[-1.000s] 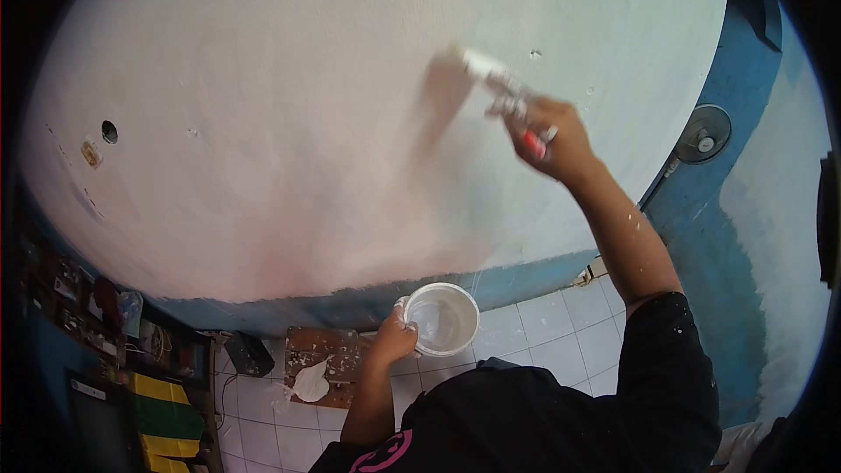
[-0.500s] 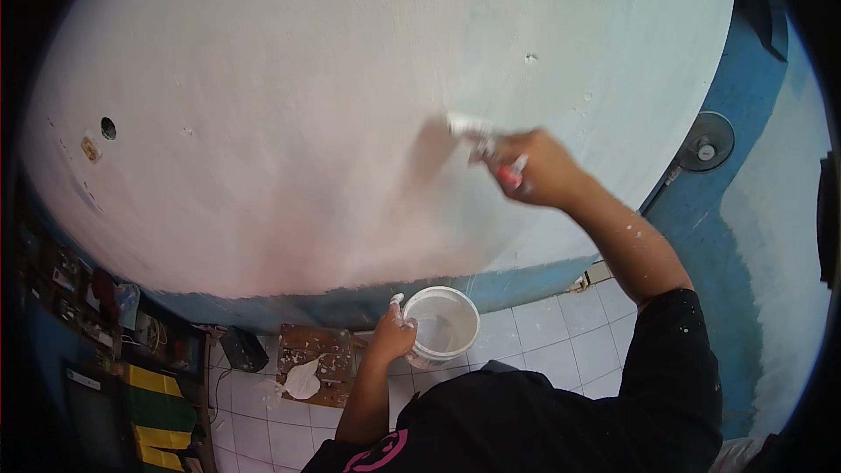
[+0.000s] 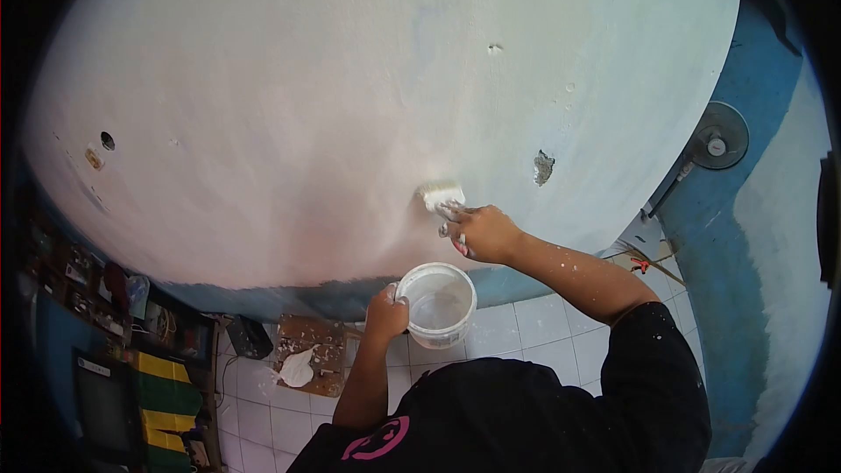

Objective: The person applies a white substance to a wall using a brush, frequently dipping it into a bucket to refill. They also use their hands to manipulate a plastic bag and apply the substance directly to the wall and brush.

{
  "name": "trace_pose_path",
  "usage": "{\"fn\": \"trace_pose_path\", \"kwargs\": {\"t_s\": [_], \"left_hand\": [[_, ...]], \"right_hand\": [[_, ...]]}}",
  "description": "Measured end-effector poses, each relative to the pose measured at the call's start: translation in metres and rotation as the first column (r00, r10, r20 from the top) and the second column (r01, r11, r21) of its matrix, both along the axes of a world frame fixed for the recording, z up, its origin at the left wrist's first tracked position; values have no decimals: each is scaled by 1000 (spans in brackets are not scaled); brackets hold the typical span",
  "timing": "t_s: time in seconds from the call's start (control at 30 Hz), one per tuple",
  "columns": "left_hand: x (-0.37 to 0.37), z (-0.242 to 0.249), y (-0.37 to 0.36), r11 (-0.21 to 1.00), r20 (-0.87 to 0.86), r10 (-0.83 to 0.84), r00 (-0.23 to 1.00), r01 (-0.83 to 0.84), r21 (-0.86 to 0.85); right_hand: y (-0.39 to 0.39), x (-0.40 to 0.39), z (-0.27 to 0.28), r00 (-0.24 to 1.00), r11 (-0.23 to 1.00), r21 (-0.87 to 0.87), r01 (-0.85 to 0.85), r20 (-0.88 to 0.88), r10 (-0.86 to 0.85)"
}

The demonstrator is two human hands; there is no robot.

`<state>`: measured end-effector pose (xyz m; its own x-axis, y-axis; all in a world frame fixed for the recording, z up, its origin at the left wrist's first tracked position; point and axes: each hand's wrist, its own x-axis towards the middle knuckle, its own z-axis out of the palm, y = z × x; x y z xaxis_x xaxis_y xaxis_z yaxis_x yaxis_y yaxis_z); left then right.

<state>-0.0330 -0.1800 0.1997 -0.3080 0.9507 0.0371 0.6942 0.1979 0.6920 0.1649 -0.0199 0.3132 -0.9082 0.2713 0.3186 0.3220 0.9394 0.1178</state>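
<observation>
My right hand (image 3: pixel 486 234) is closed round the handle of a wide paintbrush (image 3: pixel 441 196), whose white bristles touch the pale wall (image 3: pixel 307 123). Part of the handle shows red below my fingers. My left hand (image 3: pixel 386 312) grips the rim of a white bucket (image 3: pixel 440 338) on its left side. The bucket is upright below the brush, with some whitish stuff inside. White specks dot my right forearm.
A paint-spattered wooden stool (image 3: pixel 311 333) with a white cloth or bag (image 3: pixel 298 368) stands at lower left. Shelves, a screen (image 3: pixel 103 405) and a striped cloth (image 3: pixel 166 394) are further left. A fan (image 3: pixel 720 142) stands at right. The wall has a chipped hole (image 3: pixel 543 167).
My right hand and the brush have moved down and a little left along the wall. The bucket and my left hand are slightly higher. The view has shifted, uncovering the chipped hole.
</observation>
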Motion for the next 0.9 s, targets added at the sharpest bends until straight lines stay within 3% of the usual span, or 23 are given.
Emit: {"fn": "trace_pose_path", "kwargs": {"t_s": [0.07, 0.2, 0.3, 0.33, 0.4, 0.43, 0.57, 0.67, 0.8, 0.9], "left_hand": [[0, -19, 0, 998, -2, 21, 1000, -21, 54], [16, -14, -2, 980, 244, 66, 967, -109, 168], [18, -26, 0, 952, 267, 38, 963, -116, 282], [19, -26, 2, 950, 252, 56, 966, -129, 286], [21, -10, 7, 928, 385, -82, 919, -71, 367], [22, -5, 7, 937, 398, -71, 915, -75, 340], [28, 3, 8, 938, 501, -88, 861, -98, 333], [37, 12, 7, 938, 507, -87, 858, -100, 331], [41, 3, 7, 924, 449, -96, 888, -88, 372], [36, 8, 10, 920, 352, -87, 932, -61, 388]], "right_hand": [[-8, 8, 22, 992, 958, -267, 106, 92, -84], [-11, 43, 45, 900, 933, -344, -104, -432, -60], [-25, 64, 59, 619, 580, -652, -489, -728, -296], [-27, 69, 42, 591, 384, -716, -582, -698, -404], [-41, 71, 17, 654, 307, -793, -526, -608, -450], [-49, 71, 4, 682, 268, -826, -496, -562, -468], [-71, 49, -64, 841, 528, -813, -247, -451, -301], [-81, 27, -66, 968, 697, -713, 72, -118, -221], [-70, -7, -81, 963, 800, -558, 219, -9, -269], [-65, -33, -78, 923, 778, -497, 385, 200, -329]]}}
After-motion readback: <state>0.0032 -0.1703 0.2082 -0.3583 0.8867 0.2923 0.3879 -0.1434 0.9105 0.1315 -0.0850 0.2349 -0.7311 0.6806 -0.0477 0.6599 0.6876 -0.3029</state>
